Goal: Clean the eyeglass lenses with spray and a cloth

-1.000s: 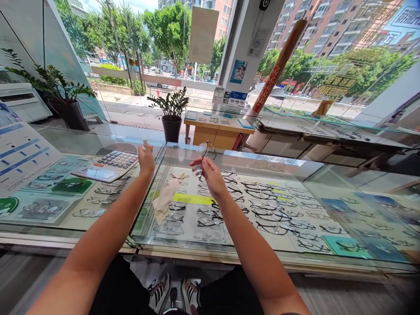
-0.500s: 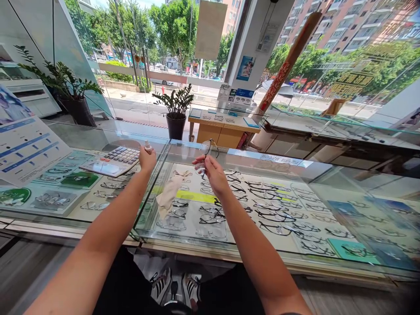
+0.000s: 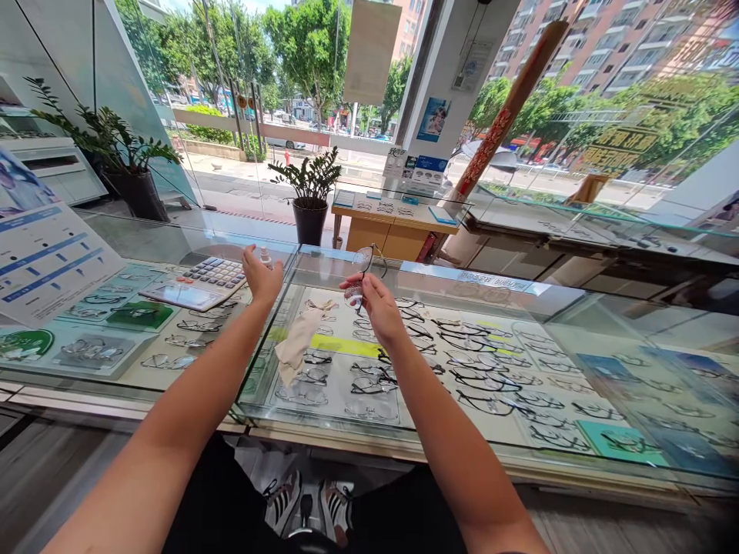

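Observation:
My left hand (image 3: 261, 278) is over the glass counter (image 3: 323, 265) by the seam between two cases. Its thumb and fingers are spread in a V around a small white spray bottle (image 3: 265, 256), whose top shows between them. My right hand (image 3: 376, 306) is closed in a pinch on a pair of thin-framed glasses (image 3: 362, 269), held by one lens with the temples pointing up and away. A beige cloth (image 3: 297, 342) lies crumpled on the glass between my arms.
A calculator (image 3: 196, 282) sits on the counter left of my left hand, beside a printed chart (image 3: 46, 261). Several glasses frames (image 3: 479, 362) lie in trays under the glass. Potted plants (image 3: 310, 192) and a wooden desk (image 3: 392, 227) stand beyond.
My left hand lowered the spray bottle towards the counter, then loosened from a fist into an open V. My right hand kept the glasses almost still.

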A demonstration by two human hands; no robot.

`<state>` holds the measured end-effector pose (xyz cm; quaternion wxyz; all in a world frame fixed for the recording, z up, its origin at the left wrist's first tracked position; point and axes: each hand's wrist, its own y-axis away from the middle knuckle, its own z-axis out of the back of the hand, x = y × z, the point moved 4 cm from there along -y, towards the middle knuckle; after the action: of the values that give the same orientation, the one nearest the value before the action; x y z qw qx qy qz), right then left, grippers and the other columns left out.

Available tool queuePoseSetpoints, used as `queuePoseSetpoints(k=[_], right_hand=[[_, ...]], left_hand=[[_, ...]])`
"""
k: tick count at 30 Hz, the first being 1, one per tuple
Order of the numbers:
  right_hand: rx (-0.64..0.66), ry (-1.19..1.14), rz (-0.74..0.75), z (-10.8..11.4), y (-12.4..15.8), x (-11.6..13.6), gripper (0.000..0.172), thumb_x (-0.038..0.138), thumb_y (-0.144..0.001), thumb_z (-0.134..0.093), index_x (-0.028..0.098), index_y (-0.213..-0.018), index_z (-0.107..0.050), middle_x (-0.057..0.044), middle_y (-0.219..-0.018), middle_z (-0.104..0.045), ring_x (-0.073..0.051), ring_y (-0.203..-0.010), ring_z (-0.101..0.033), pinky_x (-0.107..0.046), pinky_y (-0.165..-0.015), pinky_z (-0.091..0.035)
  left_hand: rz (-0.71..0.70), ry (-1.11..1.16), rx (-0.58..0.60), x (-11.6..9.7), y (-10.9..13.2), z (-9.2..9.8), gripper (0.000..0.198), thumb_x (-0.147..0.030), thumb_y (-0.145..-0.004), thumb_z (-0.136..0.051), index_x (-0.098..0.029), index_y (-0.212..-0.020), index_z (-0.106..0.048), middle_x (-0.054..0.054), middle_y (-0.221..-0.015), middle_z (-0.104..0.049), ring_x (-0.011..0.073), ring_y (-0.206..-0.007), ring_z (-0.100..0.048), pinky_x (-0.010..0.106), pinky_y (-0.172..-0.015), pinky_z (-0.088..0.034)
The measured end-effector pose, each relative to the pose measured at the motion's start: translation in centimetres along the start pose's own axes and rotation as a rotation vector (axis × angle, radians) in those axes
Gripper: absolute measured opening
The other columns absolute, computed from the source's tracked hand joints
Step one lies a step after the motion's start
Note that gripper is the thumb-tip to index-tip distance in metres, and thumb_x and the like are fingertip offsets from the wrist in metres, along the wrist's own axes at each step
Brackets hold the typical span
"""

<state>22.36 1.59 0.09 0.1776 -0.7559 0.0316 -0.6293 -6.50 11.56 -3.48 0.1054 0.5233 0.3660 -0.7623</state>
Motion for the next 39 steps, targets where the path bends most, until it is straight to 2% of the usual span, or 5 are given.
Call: queuePoseSetpoints(k=[4,7,11,18,39], right_hand=[[-0.007,-0.016,0.008,0.0,0.1,0.5,0.046,0.071,-0.1,-0.07,0.026,-0.109,-0.077,-0.007,-0.112,-0.082,-0.019,-0.096,-0.068,-0.032,-0.081,-0.051],[-0.007,-0.018,0.01,0.0,0.0,0.5,0.046,0.071,-0.101,-0.069,0.026,-0.109,-0.076,-0.007,-0.112,-0.082,-0.019,-0.095,-0.068,-0.032,-0.081,-0.051],[-0.004,0.005,0.02,0.1,-0.1,0.4,0.048,0.073,-0.101,-0.067,0.027,-0.107,-0.075,-0.007,-0.11,-0.082,-0.02,-0.092,-0.068,-0.034,-0.08,-0.051],[-0.006,0.018,0.012,-0.1,0.0,0.5,0.049,0.074,-0.098,-0.069,0.026,-0.103,-0.075,-0.007,-0.107,-0.082,-0.02,-0.088,-0.067,-0.035,-0.079,-0.049],[-0.008,0.007,0.011,-0.1,-0.1,0.3,0.051,0.076,-0.097,-0.07,0.026,-0.107,-0.076,-0.008,-0.108,-0.082,-0.021,-0.094,-0.07,-0.035,-0.08,-0.055]], left_hand=[[-0.365,-0.042,-0.149,-6.2,2.5,1.5,0.054,-0.014,-0.086,-0.069,-0.02,-0.138,-0.055,0.02,-0.161,-0.056,0.0361,-0.156,-0.05,0.054,-0.135,-0.033],[-0.369,-0.141,0.18,-8.7,3.8,0.7,0.014,-0.029,-0.096,-0.065,-0.022,-0.108,-0.064,0.011,-0.108,-0.074,0.0296,-0.102,-0.07,0.043,-0.099,-0.054],[-0.154,-0.61,0.714,-7.0,5.2,-1.4,0.049,-0.066,-0.092,-0.072,-0.024,-0.069,-0.059,0.009,-0.069,-0.065,0.0296,-0.073,-0.064,0.039,-0.074,-0.046],[0.04,-0.697,0.989,-2.6,5.9,-3.3,0.055,-0.056,-0.057,-0.097,-0.026,-0.054,-0.052,0.01,-0.061,-0.062,0.0382,-0.083,-0.069,0.04,-0.077,-0.044],[0.59,0.483,0.772,-4.9,5.7,-3.8,0.036,-0.051,-0.079,-0.087,-0.019,-0.094,-0.079,0.007,-0.082,-0.08,0.0223,-0.07,-0.071,0.034,-0.068,-0.057]])
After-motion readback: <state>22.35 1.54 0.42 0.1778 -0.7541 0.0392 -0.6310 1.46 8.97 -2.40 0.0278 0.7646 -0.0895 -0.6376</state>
